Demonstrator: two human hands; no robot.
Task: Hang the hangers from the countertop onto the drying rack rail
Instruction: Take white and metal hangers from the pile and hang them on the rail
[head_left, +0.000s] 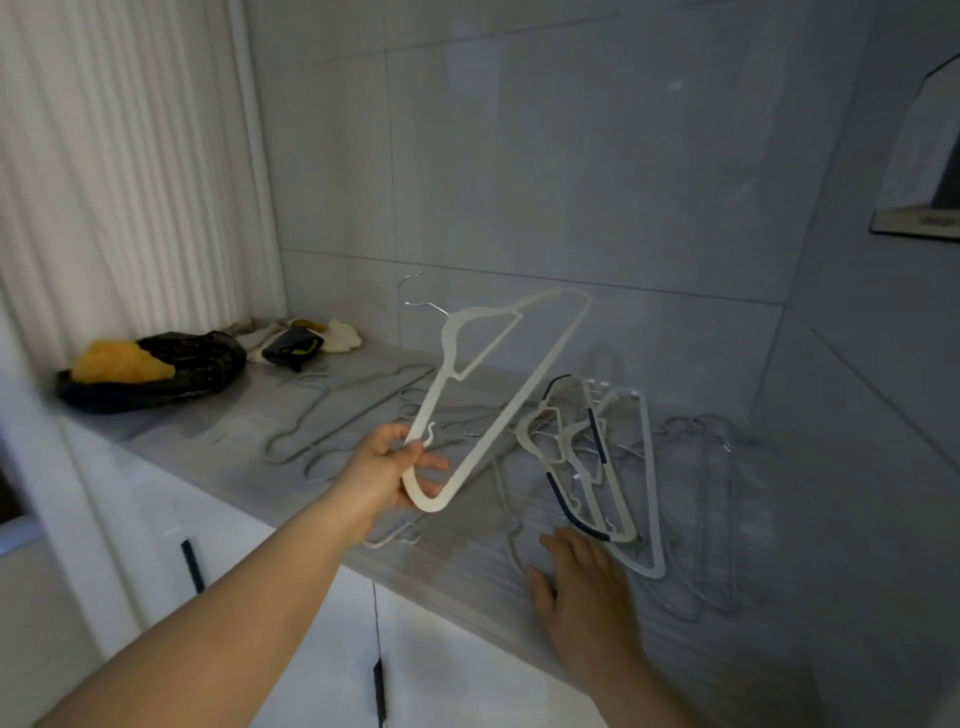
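Observation:
My left hand (395, 467) grips a white plastic hanger (524, 384) by one end and holds it tilted above the grey countertop (467, 551), its metal hook pointing toward the tiled wall. My right hand (582, 592) lies flat on the countertop with straight fingers, just short of a pile of white hangers (618, 467), some with dark blue grips. Thin grey wire hangers (332, 410) lie to the left and more wire hangers (711, 499) to the right. No drying rack rail is in view.
A black plastic bag with something yellow in it (156, 371) and a heap of cloths (301, 338) sit at the counter's far left by a white curtain (119, 166). White cabinet doors (249, 545) with dark handles are below. Tiled walls close the back and right.

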